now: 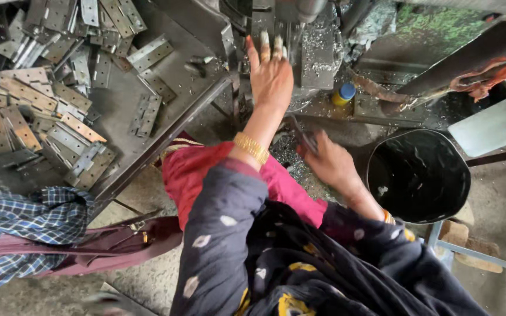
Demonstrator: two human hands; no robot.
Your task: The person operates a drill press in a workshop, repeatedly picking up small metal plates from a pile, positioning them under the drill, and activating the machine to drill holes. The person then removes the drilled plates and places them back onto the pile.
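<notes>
Head view: the left hand (272, 75) is stretched forward with fingers extended and pressed flat against the grey metal bed of the drilling machine (317, 55), under its spindle. Whatever small piece lies beneath the fingertips is hidden, so I cannot tell whether the hand is gripping anything or only pressing down. The right hand (330, 162) sits lower, near the front edge of the machine bed, curled around a thin dark metal piece (306, 140); motion blur keeps its exact shape unclear.

On the grey steel worktop (177, 111) at the left lies a heap of flat, drilled, dull-silver metal hinge plates (42, 99), spreading from its far left corner towards the front edge, with a few loose ones near the right edge. Such plates are judged stiff, thin and fairly light singly, with sharp edges and an oily, slippery surface; pinching one by its long edges, away from the holes, would be safest.

A round black bucket (418, 175) stands just right of the right hand. A small blue-capped yellow bottle (343, 93) rests on the machine bed among metal shavings.
</notes>
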